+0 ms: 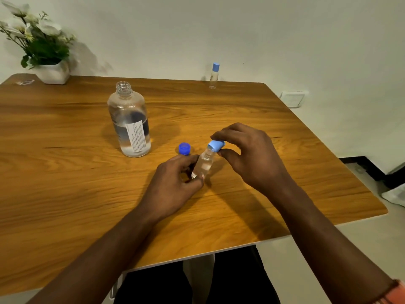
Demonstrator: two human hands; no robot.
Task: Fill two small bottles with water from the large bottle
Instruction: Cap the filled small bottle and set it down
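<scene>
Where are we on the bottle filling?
Done: the large bottle is open, its dark blue cap on the table. In hand: the left hand holds a small bottle tilted, the right hand pinches its light blue cap; on or off, unclear. Left: the far bottle stands capped at the table's back edge.

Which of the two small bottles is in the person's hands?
The near small bottle, tilted: left hand grips its body, right hand pinches its light blue cap. The far small bottle stands upright, untouched, farther back.

Glossy wood-grain table (65,172); clear smooth large bottle (129,119); blue ribbed cap (184,148).
</scene>
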